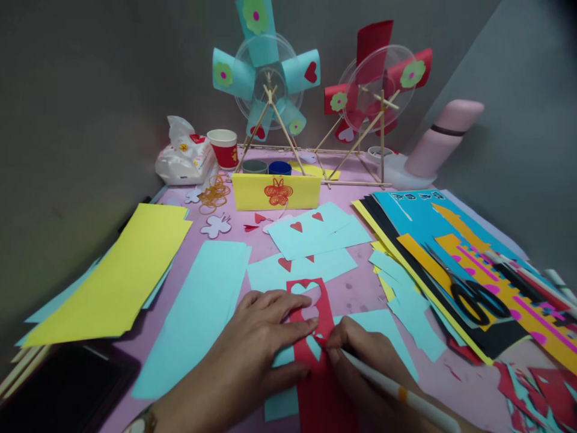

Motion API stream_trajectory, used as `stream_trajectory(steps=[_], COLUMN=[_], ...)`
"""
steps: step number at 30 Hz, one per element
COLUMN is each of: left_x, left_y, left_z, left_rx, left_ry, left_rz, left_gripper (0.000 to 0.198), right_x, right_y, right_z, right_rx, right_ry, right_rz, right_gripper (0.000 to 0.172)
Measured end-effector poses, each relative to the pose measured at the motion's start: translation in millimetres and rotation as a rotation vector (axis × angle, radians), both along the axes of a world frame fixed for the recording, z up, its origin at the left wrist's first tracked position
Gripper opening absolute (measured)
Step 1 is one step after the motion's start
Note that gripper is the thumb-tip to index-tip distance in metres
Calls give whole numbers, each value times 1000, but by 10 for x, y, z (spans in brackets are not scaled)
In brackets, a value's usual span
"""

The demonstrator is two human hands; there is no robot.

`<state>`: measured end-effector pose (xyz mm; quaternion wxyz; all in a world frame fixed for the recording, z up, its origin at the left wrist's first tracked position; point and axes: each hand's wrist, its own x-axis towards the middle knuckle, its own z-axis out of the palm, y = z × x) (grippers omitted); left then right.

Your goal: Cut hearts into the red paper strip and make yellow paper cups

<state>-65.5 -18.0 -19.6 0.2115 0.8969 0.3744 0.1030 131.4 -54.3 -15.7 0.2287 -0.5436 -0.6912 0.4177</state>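
Note:
My left hand [252, 343] lies flat on a red paper strip [320, 385] with heart-shaped holes cut in it, fingers stretched across it and pressing it down onto the pink table [356, 288]. My right hand [360, 355] is closed around a white pen-like craft knife [396, 391], its tip on the red strip near a heart cut-out. Light blue paper pieces [311, 234] carrying small red hearts lie just beyond the strip.
Yellow sheets [121, 276] and a blue strip [198, 307] lie at the left. Black scissors [473, 294] rest on stacked coloured paper at the right. At the back stand two paper windmills [265, 78], a red cup [224, 147], a tissue pack [183, 156] and a pink bottle [446, 138].

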Motion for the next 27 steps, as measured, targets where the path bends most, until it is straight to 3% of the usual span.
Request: stream_trajectory(steps=[19, 27], left_x=[13, 12], left_y=[2, -5], left_z=[32, 34], left_rx=[-8, 3], left_ry=[-43, -34], left_rz=[18, 10], left_gripper=[43, 39], right_x=[37, 34], right_y=[20, 28], right_z=[-145, -105], right_rx=[41, 59], right_ry=[17, 15], right_rz=[76, 94], right_gripper=[14, 16])
